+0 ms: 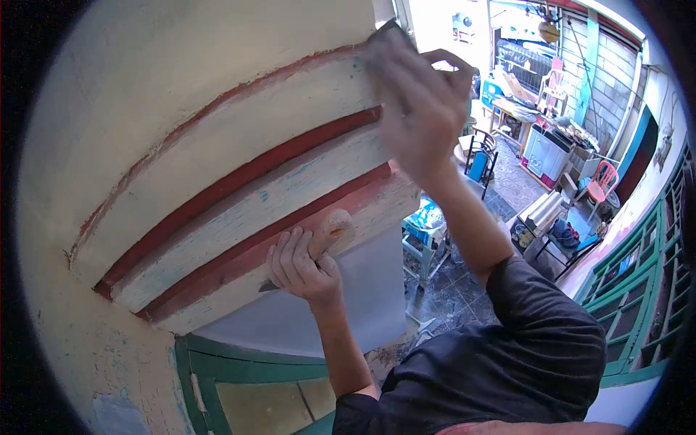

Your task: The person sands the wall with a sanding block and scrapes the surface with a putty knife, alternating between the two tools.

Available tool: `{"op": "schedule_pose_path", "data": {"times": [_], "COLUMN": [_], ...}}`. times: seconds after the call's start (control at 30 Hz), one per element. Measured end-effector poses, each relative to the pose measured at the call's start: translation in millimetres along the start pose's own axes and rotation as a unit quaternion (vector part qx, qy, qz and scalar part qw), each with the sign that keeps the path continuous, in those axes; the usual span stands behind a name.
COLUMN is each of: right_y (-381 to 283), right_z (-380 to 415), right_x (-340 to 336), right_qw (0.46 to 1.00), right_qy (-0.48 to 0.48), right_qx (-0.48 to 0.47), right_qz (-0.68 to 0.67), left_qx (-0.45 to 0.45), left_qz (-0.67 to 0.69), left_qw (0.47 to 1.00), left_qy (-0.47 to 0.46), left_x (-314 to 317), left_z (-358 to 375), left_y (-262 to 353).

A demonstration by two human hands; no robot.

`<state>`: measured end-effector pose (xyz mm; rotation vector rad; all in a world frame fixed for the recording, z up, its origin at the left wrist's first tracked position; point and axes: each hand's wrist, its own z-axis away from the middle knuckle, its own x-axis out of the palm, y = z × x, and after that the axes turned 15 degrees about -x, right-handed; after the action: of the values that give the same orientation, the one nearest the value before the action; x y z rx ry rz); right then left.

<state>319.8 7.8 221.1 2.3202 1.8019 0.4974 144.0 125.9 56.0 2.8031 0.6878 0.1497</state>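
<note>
My left hand (303, 268) is wrapped around the wooden handle (335, 223) of a scraper. A bit of its metal blade (268, 286) shows beneath the fingers. This hand is beside the lower band of the stepped moulding (239, 210), which has worn white paint and reddish-brown grooves. Higher up, my right hand (428, 109) is blurred by motion at the moulding's right end. Under its fingertips is a dark sheet that looks like sandpaper (391, 30), against the moulding's upper edge. The fingers partly cover the sheet.
Below the moulding are a pale panel (362, 297) and a green door frame (210, 370). A blue stool (428, 232) stands on the tiled floor beneath my right arm. Farther back are a washing machine (545, 154), a pink chair (602, 181) and a cluttered table. Green shutters (638, 283) line the right wall.
</note>
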Motion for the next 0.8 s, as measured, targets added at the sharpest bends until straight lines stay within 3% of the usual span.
{"op": "schedule_pose_path", "data": {"times": [0.03,0.1,0.27,0.33,0.4,0.47,0.6,0.63,0.73,0.8], "right_y": [-17.4,-43.5,1.9,13.8,-18.0,-46.8,-7.2,-1.0,-30.5,-42.7], "right_z": [1.2,8.0,5.9,-2.2,9.6,26.6,15.3,1.8,10.0,24.7], "right_x": [4.9,15.2,5.8,-0.2,1.2,4.1,8.5,0.3,5.6,8.7], "right_qw": [1.000,0.990,0.992,0.998,0.998,0.990,0.991,0.997,0.999,0.997], "right_qy": [0.001,-0.017,-0.015,0.030,0.031,-0.070,-0.018,-0.022,0.024,-0.018], "right_qx": [0.000,-0.056,-0.104,-0.023,-0.036,-0.081,-0.127,-0.075,-0.018,-0.058], "right_qz": [0.003,-0.130,-0.071,0.044,0.046,-0.087,-0.031,-0.024,-0.037,-0.058], "left_qx": [0.000,0.001,0.010,0.011,0.009,0.011,0.006,0.002,-0.002,-0.003], "left_qz": [-0.001,-0.003,-0.003,-0.013,-0.005,0.004,-0.011,-0.010,-0.001,-0.001], "left_qw": [1.000,1.000,1.000,1.000,1.000,1.000,1.000,1.000,1.000,1.000], "left_qy": [0.001,0.002,0.005,-0.008,-0.007,0.000,-0.008,-0.014,-0.010,-0.010], "left_x": [1.2,0.2,-4.2,-1.7,-3.4,-1.1,-2.2,-4.1,-3.3,-3.4], "left_z": [2.4,-3.3,-5.5,-0.3,-2.2,-3.7,-3.0,-1.5,-0.8,-2.8], "left_y": [-1.9,1.0,-0.3,-2.5,-0.5,1.4,-1.5,-0.9,0.0,1.5]}}
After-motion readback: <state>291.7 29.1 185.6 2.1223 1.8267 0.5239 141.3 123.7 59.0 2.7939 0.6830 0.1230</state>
